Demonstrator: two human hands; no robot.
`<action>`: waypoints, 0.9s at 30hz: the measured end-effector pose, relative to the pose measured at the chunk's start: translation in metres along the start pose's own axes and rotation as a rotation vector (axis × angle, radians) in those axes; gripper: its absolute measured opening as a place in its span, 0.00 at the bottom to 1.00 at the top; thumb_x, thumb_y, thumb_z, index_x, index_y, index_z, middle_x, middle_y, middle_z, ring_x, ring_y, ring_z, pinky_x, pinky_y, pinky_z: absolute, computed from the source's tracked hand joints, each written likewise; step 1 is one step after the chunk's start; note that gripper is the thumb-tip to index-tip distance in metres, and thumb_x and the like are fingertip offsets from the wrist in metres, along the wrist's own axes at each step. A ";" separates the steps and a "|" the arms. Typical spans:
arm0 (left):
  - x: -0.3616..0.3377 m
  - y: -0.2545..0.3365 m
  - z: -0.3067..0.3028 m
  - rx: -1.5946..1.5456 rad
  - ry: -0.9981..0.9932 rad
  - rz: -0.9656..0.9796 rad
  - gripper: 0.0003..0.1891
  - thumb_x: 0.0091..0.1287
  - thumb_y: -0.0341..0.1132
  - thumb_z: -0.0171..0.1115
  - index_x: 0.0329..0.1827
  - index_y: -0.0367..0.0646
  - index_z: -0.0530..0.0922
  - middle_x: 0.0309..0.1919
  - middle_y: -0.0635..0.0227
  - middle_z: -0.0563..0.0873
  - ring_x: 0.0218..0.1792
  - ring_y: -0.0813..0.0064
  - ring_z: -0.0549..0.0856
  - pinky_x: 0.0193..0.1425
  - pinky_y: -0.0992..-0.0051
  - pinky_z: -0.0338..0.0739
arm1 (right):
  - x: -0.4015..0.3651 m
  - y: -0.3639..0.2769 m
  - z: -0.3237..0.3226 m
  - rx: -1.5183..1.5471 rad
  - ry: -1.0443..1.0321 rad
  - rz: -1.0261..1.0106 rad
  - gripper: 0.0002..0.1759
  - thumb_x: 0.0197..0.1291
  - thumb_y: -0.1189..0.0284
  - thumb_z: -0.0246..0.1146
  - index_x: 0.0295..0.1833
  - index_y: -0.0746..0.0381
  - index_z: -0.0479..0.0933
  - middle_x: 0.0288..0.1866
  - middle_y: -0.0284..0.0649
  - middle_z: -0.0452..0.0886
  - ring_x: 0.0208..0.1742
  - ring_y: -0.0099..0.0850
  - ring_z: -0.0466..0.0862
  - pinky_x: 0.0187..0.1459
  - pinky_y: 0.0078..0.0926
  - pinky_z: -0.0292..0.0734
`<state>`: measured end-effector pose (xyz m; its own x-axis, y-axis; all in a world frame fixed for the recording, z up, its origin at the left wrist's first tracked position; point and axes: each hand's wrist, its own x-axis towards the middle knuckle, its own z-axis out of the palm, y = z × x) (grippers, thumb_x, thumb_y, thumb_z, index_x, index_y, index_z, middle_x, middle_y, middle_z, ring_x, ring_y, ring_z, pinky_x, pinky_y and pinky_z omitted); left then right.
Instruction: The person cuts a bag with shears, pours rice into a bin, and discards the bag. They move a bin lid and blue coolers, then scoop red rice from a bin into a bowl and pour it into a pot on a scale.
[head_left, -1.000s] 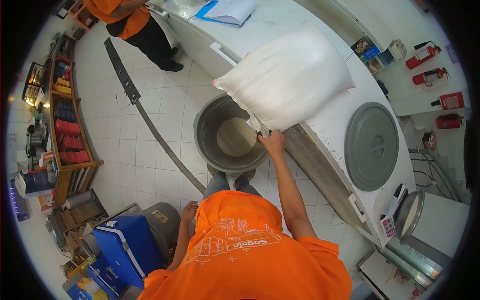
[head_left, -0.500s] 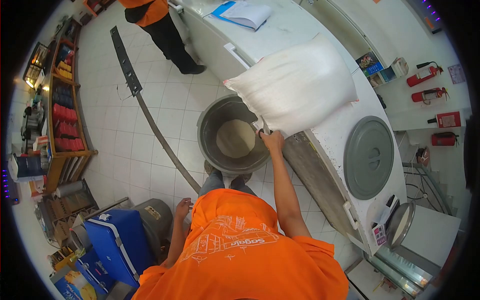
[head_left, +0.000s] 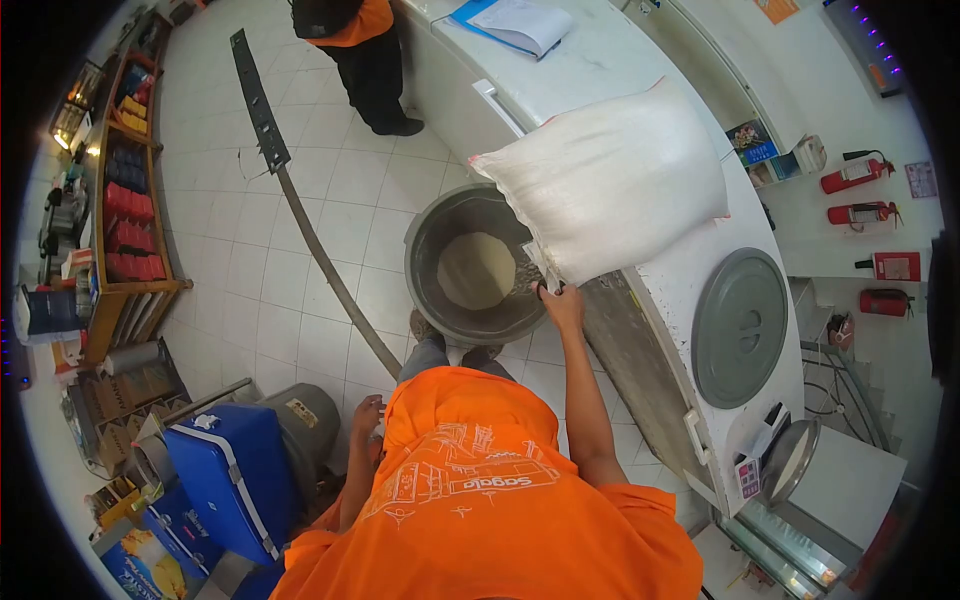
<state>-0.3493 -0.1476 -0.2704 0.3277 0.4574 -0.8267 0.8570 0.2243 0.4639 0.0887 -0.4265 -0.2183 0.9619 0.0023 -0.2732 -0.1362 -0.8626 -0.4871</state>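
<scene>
A full white sack (head_left: 625, 180) lies on the white counter, its lower left corner hanging over a large grey bin (head_left: 425, 300). Pale grain (head_left: 478, 268) lies in the bottom of the bin. My right hand (head_left: 562, 305) is closed on black-handled scissors (head_left: 544, 288) at that corner of the sack. A faint blurred trickle shows under the corner, inside the bin. At my left side, my left hand (head_left: 368, 412) hangs with loosely bent fingers and nothing visible in it.
A round grey lid (head_left: 740, 325) and a blue clipboard with papers (head_left: 515, 25) rest on the counter (head_left: 690, 270). A long pole (head_left: 320, 250) slants across the floor to my left. Blue coolers (head_left: 235, 485) stand behind it. Another person (head_left: 365, 75) stands beyond the bin.
My right hand and the scissors have shifted slightly down from the sack's corner. A blurred trickle now shows below it. The view has moved a little; the other person has shifted.
</scene>
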 end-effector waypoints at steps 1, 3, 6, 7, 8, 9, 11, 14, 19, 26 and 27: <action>0.000 0.002 0.001 -0.007 -0.001 -0.024 0.19 0.70 0.43 0.54 0.55 0.39 0.80 0.44 0.63 0.87 0.45 0.73 0.84 0.51 0.74 0.77 | 0.006 -0.007 -0.001 -0.011 -0.011 0.017 0.39 0.38 0.40 0.74 0.31 0.70 0.75 0.32 0.51 0.81 0.35 0.45 0.81 0.39 0.41 0.74; -0.002 0.010 0.001 -0.002 0.000 -0.016 0.19 0.70 0.43 0.53 0.55 0.39 0.80 0.44 0.63 0.87 0.46 0.73 0.84 0.52 0.74 0.77 | 0.015 -0.020 -0.003 -0.022 -0.020 0.032 0.40 0.38 0.39 0.74 0.33 0.70 0.76 0.35 0.53 0.82 0.39 0.46 0.82 0.41 0.42 0.75; 0.008 0.006 0.001 -0.058 -0.013 -0.006 0.19 0.71 0.42 0.53 0.56 0.39 0.79 0.45 0.62 0.87 0.46 0.73 0.84 0.52 0.74 0.76 | 0.023 -0.042 -0.010 -0.064 -0.019 0.082 0.44 0.37 0.38 0.73 0.40 0.72 0.78 0.39 0.56 0.83 0.45 0.48 0.83 0.45 0.43 0.76; 0.015 0.001 0.003 -0.116 -0.031 -0.006 0.19 0.71 0.41 0.53 0.56 0.39 0.79 0.45 0.62 0.87 0.46 0.72 0.84 0.52 0.74 0.76 | 0.025 -0.051 -0.014 -0.117 -0.025 0.112 0.44 0.37 0.39 0.74 0.41 0.73 0.79 0.39 0.57 0.83 0.46 0.48 0.84 0.46 0.43 0.77; 0.010 0.011 0.003 -0.118 -0.032 -0.006 0.19 0.71 0.41 0.53 0.56 0.39 0.79 0.45 0.62 0.87 0.46 0.72 0.84 0.52 0.74 0.76 | 0.026 -0.056 -0.017 -0.170 -0.032 0.147 0.44 0.37 0.39 0.74 0.41 0.74 0.80 0.39 0.57 0.84 0.47 0.49 0.84 0.47 0.42 0.77; -0.001 0.027 0.004 -0.047 -0.027 -0.004 0.18 0.71 0.41 0.53 0.57 0.39 0.79 0.44 0.62 0.86 0.45 0.72 0.84 0.51 0.74 0.76 | 0.029 -0.056 -0.014 -0.174 -0.031 0.149 0.44 0.37 0.39 0.74 0.41 0.74 0.80 0.39 0.57 0.84 0.47 0.49 0.84 0.47 0.42 0.77; 0.000 0.030 0.010 0.023 -0.027 -0.004 0.18 0.71 0.40 0.52 0.57 0.39 0.78 0.44 0.62 0.86 0.45 0.72 0.83 0.50 0.74 0.77 | 0.039 -0.049 -0.007 -0.182 -0.063 0.082 0.42 0.37 0.40 0.74 0.35 0.74 0.82 0.36 0.58 0.84 0.44 0.50 0.85 0.46 0.43 0.78; 0.028 0.003 0.008 0.010 -0.124 0.023 0.18 0.72 0.40 0.51 0.60 0.43 0.75 0.45 0.62 0.86 0.39 0.72 0.84 0.36 0.73 0.75 | 0.041 -0.063 -0.017 -0.136 -0.114 0.074 0.39 0.38 0.41 0.74 0.30 0.74 0.82 0.34 0.58 0.84 0.41 0.51 0.85 0.44 0.44 0.78; 0.040 0.006 0.008 -0.169 -0.034 0.034 0.18 0.72 0.41 0.51 0.59 0.43 0.76 0.43 0.62 0.86 0.35 0.72 0.85 0.33 0.75 0.74 | 0.053 -0.078 -0.018 -0.220 -0.127 0.076 0.39 0.40 0.42 0.73 0.37 0.72 0.83 0.38 0.58 0.84 0.43 0.51 0.85 0.45 0.44 0.79; 0.051 -0.012 0.013 -0.133 -0.128 0.037 0.18 0.71 0.41 0.52 0.59 0.44 0.76 0.42 0.62 0.86 0.35 0.73 0.84 0.32 0.75 0.74 | 0.053 -0.051 -0.007 -0.225 -0.166 0.056 0.40 0.41 0.39 0.71 0.34 0.73 0.83 0.37 0.58 0.85 0.42 0.51 0.86 0.44 0.43 0.78; 0.051 -0.011 0.013 -0.142 -0.100 0.043 0.18 0.71 0.41 0.52 0.59 0.44 0.75 0.43 0.62 0.86 0.35 0.72 0.84 0.32 0.75 0.74 | 0.047 -0.047 -0.011 -0.227 -0.166 0.045 0.40 0.41 0.39 0.71 0.34 0.73 0.83 0.37 0.58 0.85 0.42 0.51 0.86 0.44 0.43 0.78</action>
<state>-0.3367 -0.1379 -0.3214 0.4067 0.3826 -0.8296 0.7792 0.3287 0.5336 0.1426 -0.3917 -0.1991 0.9015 0.0281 -0.4318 -0.1034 -0.9550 -0.2781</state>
